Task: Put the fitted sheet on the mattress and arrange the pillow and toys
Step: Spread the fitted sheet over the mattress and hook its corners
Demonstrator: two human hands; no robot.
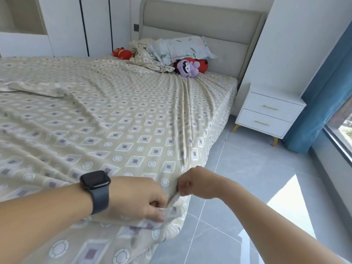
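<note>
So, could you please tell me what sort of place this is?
Most likely a home bedroom: a bed with a padded headboard, a white two-drawer nightstand beside it, and a pillow with plush toys at the head, while both hands pull the patterned fitted sheet at a corner.

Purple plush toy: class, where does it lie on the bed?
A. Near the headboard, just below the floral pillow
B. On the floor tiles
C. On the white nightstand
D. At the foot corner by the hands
A: the purple plush toy sits on the sheet just below the floral pillow, near the headboard.
</note>
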